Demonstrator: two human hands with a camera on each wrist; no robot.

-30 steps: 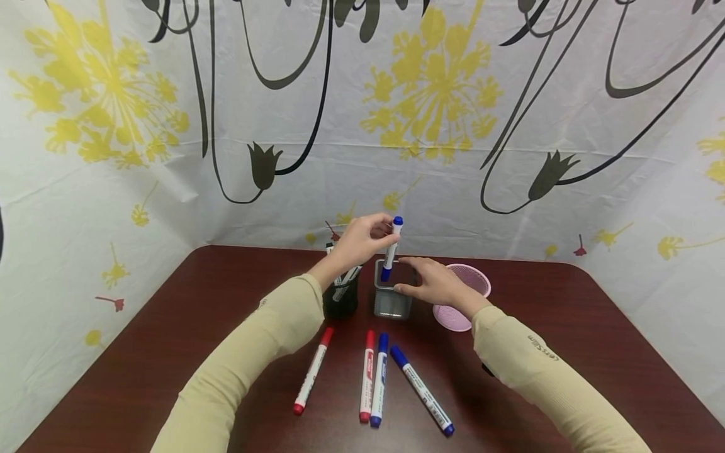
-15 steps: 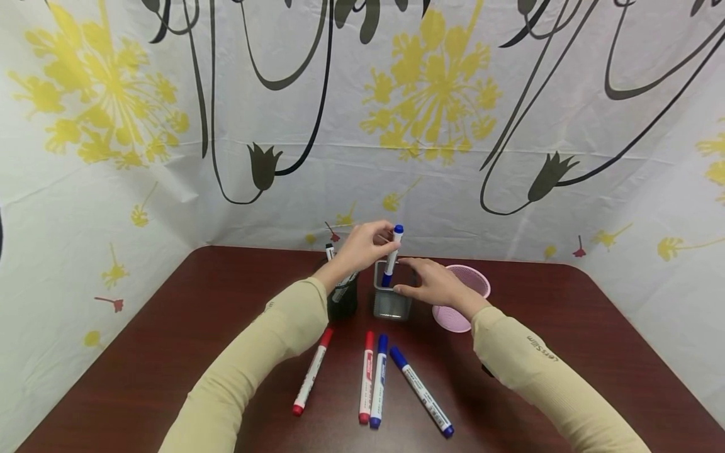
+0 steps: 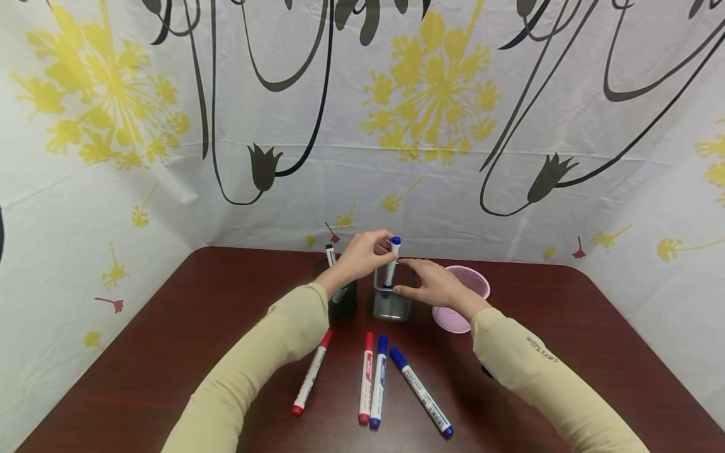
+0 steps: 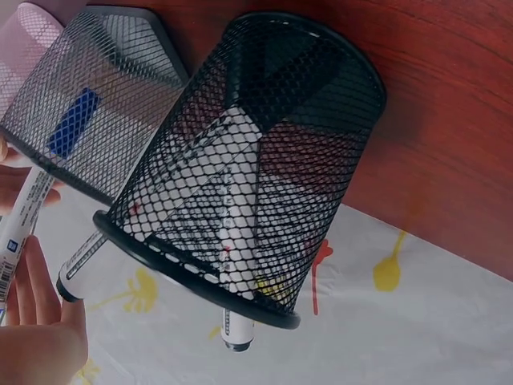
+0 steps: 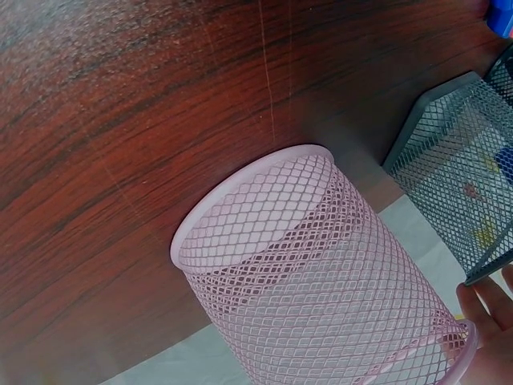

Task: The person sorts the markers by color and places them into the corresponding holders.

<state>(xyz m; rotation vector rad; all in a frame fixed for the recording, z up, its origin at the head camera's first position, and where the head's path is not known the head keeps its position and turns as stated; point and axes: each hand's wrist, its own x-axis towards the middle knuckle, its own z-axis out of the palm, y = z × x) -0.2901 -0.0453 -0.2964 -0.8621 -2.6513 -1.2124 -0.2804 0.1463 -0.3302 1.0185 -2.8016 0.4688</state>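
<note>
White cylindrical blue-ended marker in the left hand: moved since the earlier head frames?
Yes, downward: the marker now reaches deeper into the squarish grey mesh holder, its top end closer to that holder's rim.

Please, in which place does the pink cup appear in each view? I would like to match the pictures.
Head: pink cup right of centre, partly behind the right hand and wrist.
Left wrist: pink cup in the top left corner, cut off.
Right wrist: pink cup large, from centre to bottom edge.
Shared landmark: the grey cup, seen next to it in all three.
</note>
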